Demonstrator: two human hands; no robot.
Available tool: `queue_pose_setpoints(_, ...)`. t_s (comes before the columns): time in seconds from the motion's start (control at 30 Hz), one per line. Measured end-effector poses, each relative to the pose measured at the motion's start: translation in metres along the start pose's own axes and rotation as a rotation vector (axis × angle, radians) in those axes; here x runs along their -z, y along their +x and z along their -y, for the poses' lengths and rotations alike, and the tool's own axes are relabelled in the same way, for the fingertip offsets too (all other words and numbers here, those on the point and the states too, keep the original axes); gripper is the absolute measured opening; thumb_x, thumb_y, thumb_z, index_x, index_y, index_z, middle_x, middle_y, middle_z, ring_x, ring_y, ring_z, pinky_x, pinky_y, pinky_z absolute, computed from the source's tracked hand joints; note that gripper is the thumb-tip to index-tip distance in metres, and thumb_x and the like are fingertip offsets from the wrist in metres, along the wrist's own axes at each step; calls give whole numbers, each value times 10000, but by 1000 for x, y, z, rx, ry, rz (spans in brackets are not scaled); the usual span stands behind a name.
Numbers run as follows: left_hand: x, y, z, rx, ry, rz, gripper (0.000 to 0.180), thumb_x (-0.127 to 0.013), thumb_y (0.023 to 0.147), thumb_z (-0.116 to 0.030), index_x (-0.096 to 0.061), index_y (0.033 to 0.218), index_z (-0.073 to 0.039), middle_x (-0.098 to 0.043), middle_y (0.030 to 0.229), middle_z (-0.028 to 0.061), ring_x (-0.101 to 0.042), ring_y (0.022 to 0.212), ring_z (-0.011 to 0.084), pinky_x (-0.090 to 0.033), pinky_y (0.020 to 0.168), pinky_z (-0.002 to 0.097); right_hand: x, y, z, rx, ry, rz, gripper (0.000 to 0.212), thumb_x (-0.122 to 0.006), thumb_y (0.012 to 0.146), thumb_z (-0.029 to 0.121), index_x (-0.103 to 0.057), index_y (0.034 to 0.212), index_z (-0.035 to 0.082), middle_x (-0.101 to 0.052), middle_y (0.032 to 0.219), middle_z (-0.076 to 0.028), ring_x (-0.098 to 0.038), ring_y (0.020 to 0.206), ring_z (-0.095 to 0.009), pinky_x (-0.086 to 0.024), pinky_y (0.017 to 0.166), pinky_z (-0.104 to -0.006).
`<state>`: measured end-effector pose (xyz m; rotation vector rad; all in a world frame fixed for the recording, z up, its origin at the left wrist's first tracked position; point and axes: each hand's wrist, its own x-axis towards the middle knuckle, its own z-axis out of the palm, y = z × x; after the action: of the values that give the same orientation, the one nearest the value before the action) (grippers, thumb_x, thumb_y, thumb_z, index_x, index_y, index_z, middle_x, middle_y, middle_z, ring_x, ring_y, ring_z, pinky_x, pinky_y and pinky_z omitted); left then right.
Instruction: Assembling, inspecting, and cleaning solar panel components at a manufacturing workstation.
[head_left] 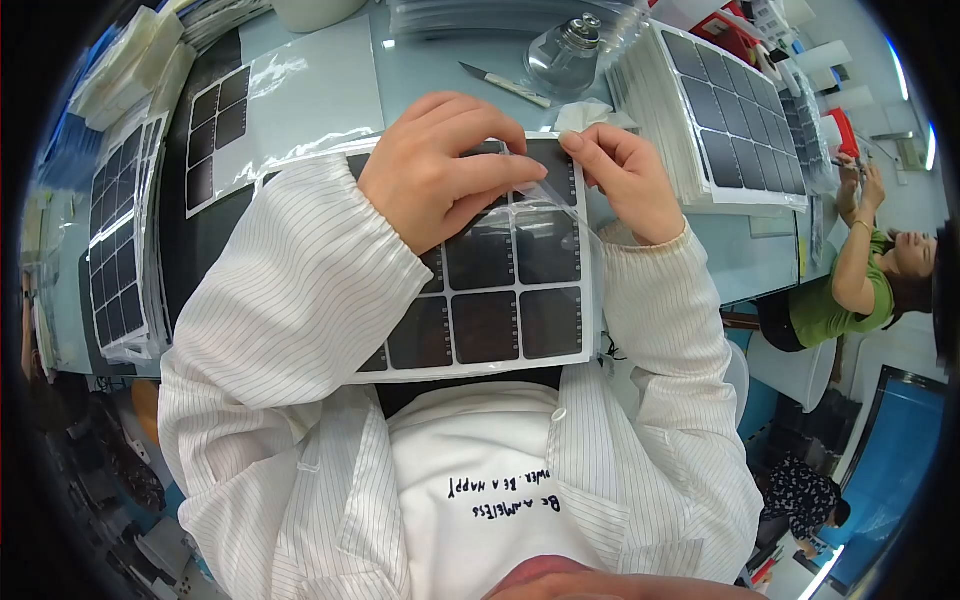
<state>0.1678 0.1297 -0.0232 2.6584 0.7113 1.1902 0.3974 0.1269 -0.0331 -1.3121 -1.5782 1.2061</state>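
Note:
In front of me lies a white sheet [548, 328] printed with rows of dark rounded rectangles. My left hand [430, 165] reaches across its far part, thumb and fingers pinched on a thin clear film [560, 203]. The film rises in a fold from the sheet's far right area. At the sheet's far right corner, my right hand [630, 180] is closed, with thumb and forefinger pinching the edge. Whether film or sheet, or both, sits between those right fingertips is hard to make out. My left hand and sleeve cover the sheet's far left part.
Beyond the hands lie a craft knife [505, 84], a glass bottle with a metal top [563, 58] and a crumpled white tissue [592, 115]. Stacks of similar sheets stand right [745, 120] and left [120, 240]. A co-worker in green [850, 270] sits at the right.

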Motion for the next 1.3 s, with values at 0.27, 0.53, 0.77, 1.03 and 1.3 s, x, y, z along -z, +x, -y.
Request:
queue_pose_setpoints(0.27, 17, 0, -2, -122, 9, 146, 183, -678, 724, -72, -684, 906, -89, -660, 994, 75, -608, 993, 236, -443, 941, 415, -9, 12, -17, 127, 112, -29, 185, -624, 871, 202, -641, 800, 32, -524, 655, 55, -429, 590, -17, -293, 518, -171)
queue_pose_setpoints(0.53, 82, -66, -46, 97, -141, 279, 217, -667, 738, -15, -693, 948, -63, -684, 953, 100, -639, 983, 219, -445, 925, 410, -4, 5, -27, -82, 247, -68, 167, -613, 872, 189, -607, 742, 85, -449, 605, 86, -355, 530, -15, -248, 485, -187)
queue_pose_setpoints(0.77, 135, -157, -83, 508, -225, 130, 160, -611, 776, 0, -694, 908, -37, -693, 939, 93, -646, 981, 241, -373, 983, 439, -8, 7, -25, -44, 286, -66, 178, -630, 872, 196, -609, 733, 88, -465, 617, 109, -342, 532, 10, -229, 481, -172)
queue_pose_setpoints(1.03, 213, -278, -100, 926, -261, -446, 240, -494, 887, -183, -598, 781, 5, -626, 776, 131, -568, 691, 186, -403, 723, 309, -10, 8, -25, -15, 217, -53, 211, -607, 891, 211, -582, 715, 97, -426, 600, 115, -312, 532, 8, -214, 485, -180)
queue_pose_setpoints(1.3, 371, -446, -202, 964, 359, -1396, 254, -471, 910, -215, -507, 703, -72, -422, 682, 25, -302, 574, 82, -258, 532, 206, -4, 9, -30, -34, 225, -3, 167, -582, 903, 217, -584, 781, 102, -439, 625, 105, -332, 541, -5, -242, 502, -176)
